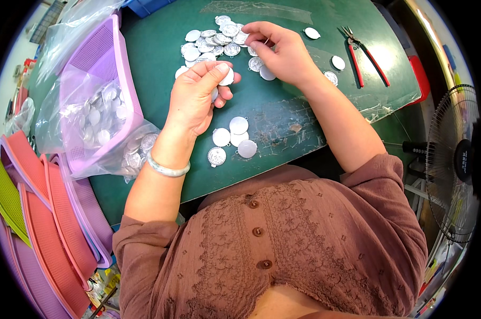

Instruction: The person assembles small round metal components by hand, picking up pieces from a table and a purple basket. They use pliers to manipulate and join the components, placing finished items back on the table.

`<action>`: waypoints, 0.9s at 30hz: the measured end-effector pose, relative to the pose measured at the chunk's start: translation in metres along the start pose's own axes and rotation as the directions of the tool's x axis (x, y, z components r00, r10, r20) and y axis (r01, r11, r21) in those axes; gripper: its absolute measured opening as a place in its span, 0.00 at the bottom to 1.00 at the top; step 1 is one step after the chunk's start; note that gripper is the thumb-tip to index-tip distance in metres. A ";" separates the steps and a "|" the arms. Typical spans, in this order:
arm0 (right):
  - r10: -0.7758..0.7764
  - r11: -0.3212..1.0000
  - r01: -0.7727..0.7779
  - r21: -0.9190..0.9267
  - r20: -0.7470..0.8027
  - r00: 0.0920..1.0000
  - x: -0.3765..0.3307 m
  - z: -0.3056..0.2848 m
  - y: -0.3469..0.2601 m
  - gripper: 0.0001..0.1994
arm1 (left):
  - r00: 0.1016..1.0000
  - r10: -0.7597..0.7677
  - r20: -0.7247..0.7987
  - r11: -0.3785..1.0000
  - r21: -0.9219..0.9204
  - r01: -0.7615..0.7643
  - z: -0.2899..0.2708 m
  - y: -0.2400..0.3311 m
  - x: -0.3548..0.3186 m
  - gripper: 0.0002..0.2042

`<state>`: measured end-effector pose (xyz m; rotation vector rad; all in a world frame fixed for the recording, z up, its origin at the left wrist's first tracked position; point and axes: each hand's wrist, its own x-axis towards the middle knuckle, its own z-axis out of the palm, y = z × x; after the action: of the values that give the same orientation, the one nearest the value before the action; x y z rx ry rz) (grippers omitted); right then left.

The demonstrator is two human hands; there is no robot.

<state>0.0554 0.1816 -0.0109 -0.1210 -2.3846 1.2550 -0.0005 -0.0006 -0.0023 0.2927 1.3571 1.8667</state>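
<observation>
Plastic trays point(49, 223) in pink, purple and green stack at far left; next to them we see a purple basket point(110, 80) lined with a clear bag point(81, 114) full of silver discs; more discs spill in bag folds by the wrist. Our left hand point(195, 95) wears a pale bangle point(167, 169) and pinches a small stack of discs point(225, 76) between thumb and fingers, closed on them, edges showing; just below it four loose discs point(232, 138) lie on the green mat point(283, 122), near the table edge. Further back a heap of discs point(214, 40) sits in the middle of the mat; our right hand point(280, 50) reaches into its right side, fingertips curled on one piece, thumb and forefinger closed; we cannot tell whether it is lifted. Stray discs point(337, 63) lie to the right; red-handled pliers point(365, 56) beyond them, untouched; a fan point(455, 159) stands off the table at far right. We judge the discs thin, stiff, light and slick, each with a tiny loop at the rim; best taken by the edges in a pinch, since flat faces slide on the mat and stacks slip apart easily.
</observation>
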 end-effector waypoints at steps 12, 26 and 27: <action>-0.205 0.912 0.286 -0.294 0.276 0.939 -0.001 0.005 -0.011 0.16 | 0.991 -0.033 -0.132 0.999 -0.030 0.029 -0.003 -0.002 0.003 0.06; -0.208 0.970 0.237 -0.053 0.326 0.922 -0.006 0.003 -0.012 0.23 | 0.981 -0.011 -0.195 1.000 -0.029 0.005 0.000 0.000 0.001 0.07; -0.121 0.993 0.114 0.042 0.334 0.935 -0.006 0.000 -0.012 0.23 | 0.983 -0.011 -0.185 1.000 -0.016 0.008 0.000 0.000 0.001 0.07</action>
<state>0.0623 0.1724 -0.0035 0.2617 -2.6155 1.3325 -0.0014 0.0001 -0.0022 0.1061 1.4647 1.9335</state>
